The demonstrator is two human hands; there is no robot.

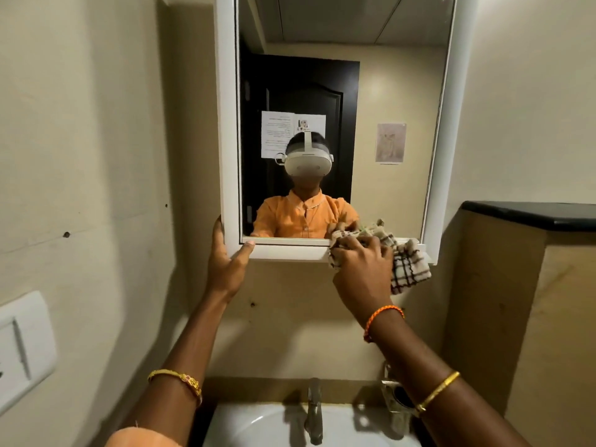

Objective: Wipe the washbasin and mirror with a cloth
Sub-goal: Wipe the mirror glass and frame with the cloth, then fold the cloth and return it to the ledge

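Right hand [361, 269] is up at the bottom right of the white-framed wall mirror [338, 124], its grip curled round a bunched cream cloth with brown checks [408, 269] and pressing it against the lower frame edge, where the glass meets the ledge. Part of the cloth hangs below the frame, just right of the hand. Left hand [225, 256] steadies the mirror's bottom left corner: fingers straight up the outer side of the frame, thumb laid along the lower rail, grip spread. Below, the white ceramic washbasin [258, 424] sits at the bottom edge of view, with a grey metal tap [314, 411] standing at its back rim, well apart from both hands.
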